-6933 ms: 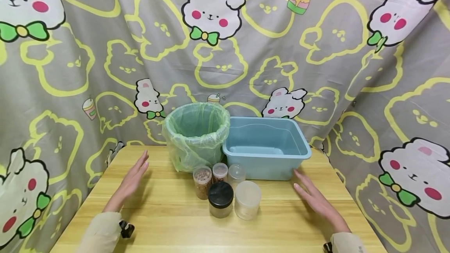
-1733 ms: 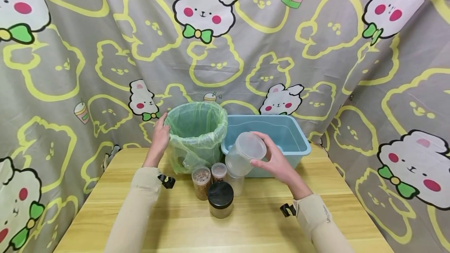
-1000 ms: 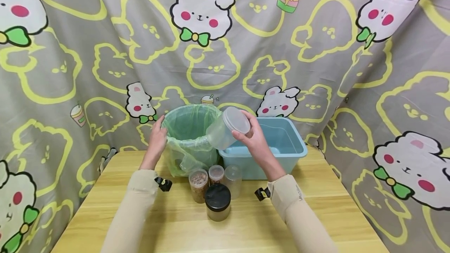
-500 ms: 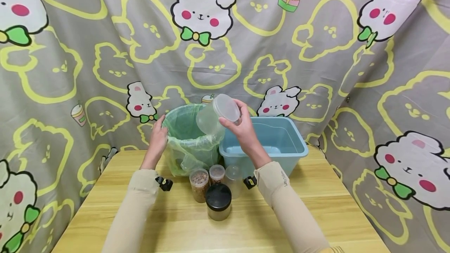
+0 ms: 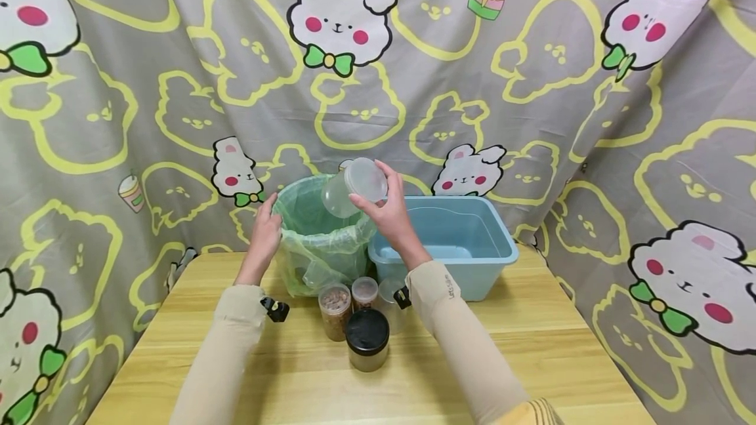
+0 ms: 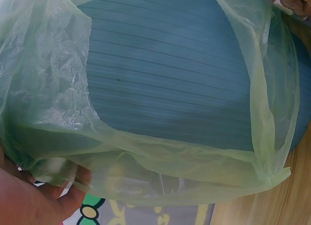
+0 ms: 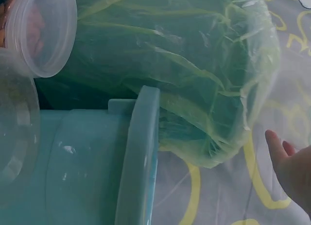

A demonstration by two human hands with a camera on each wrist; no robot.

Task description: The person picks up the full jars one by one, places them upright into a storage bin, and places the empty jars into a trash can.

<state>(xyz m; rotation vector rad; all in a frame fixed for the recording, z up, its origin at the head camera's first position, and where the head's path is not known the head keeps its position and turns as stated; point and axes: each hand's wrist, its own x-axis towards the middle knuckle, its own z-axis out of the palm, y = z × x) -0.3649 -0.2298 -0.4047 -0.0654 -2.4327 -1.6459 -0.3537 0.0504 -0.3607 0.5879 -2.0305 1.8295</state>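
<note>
My right hand grips a clear plastic jar with a translucent white lid, tilted over the mouth of the trash bin. A thin green bag lines that bin and folds over its rim. At the bin's left side my left hand holds the rim; in the left wrist view its fingers show by the green bag. In front of the bin stand a jar of brown pieces, a smaller lidded jar, a clear jar partly behind my right wrist, and a black-lidded jar.
A blue rectangular basin stands right of the bin, close against it. Everything rests on a wooden table. A patterned grey curtain hangs behind and along both sides.
My right hand has lifted the clear jar from the front of the group and carried it left and up over the bin. The left hand moved from above the table to the bin's rim.
</note>
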